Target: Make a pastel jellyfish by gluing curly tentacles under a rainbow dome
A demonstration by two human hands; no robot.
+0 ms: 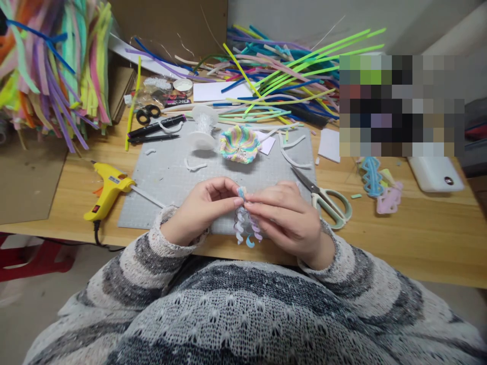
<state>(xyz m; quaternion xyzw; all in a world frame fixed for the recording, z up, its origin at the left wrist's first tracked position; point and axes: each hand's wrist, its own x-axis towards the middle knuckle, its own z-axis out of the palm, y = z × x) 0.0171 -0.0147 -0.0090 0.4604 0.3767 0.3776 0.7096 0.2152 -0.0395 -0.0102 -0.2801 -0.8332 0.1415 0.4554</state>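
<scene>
Between my two hands is a small craft piece of coiled pipe cleaners (239, 225), with white, lilac and blue curls dangling from it. My left hand (207, 205) pinches its bluish top between thumb and forefinger. From the other side my right hand (285, 215) grips the same piece just below, its fingers pressed together and hiding part of the curls. Just beyond the hands sits a ruffled pastel pipe-cleaner bowl shape (239, 144), and a spool of clear thread (203, 129) stands to its left. Open-bladed scissors (329, 205) lie beside my right hand.
A yellow hot glue gun (110, 190) lies left of the grey cutting mat (140, 203). Behind are black pens (155, 129), loose pipe cleaners (281, 76) and a big bundle of them (49, 66). A white power bank (436, 175) rests at the right. One area is pixelated.
</scene>
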